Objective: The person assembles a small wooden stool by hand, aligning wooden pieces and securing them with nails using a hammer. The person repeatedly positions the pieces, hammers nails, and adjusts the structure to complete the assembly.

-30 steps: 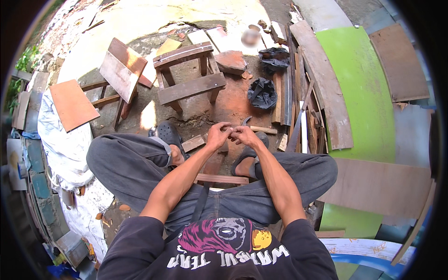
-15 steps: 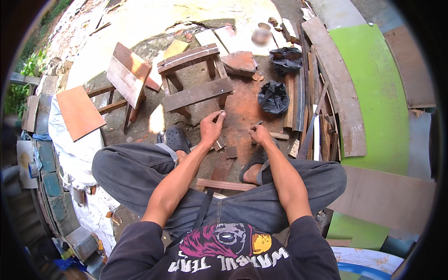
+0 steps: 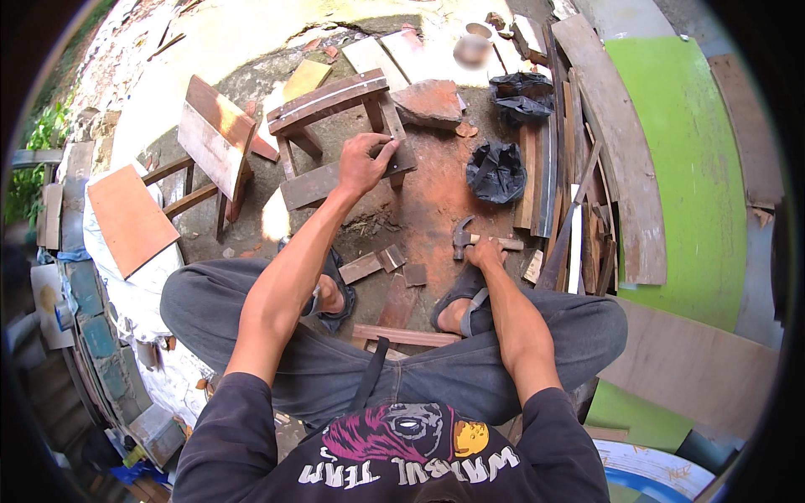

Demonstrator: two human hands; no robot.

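Note:
I sit over bare ground with my knees apart. My left hand (image 3: 366, 163) reaches forward and grips the lower plank of a small unfinished wooden stool (image 3: 335, 109) lying ahead of me. My right hand (image 3: 485, 250) rests low on the ground, closed around the wooden handle of a claw hammer (image 3: 464, 237), whose steel head points left. Small wood offcuts (image 3: 379, 262) lie on the reddish dirt between my two sandalled feet.
A second wooden stool frame (image 3: 214, 138) lies tipped at the left beside an orange-brown board (image 3: 127, 218). Black plastic bags (image 3: 496, 172) sit ahead right. Long planks and slats (image 3: 604, 142) pile up at the right against a green panel (image 3: 696, 168). A wooden slat (image 3: 402, 335) crosses under my legs.
My hands, together in front of my knees a second ago, have parted. The left went forward onto the stool's plank; the right dropped to the hammer on the ground.

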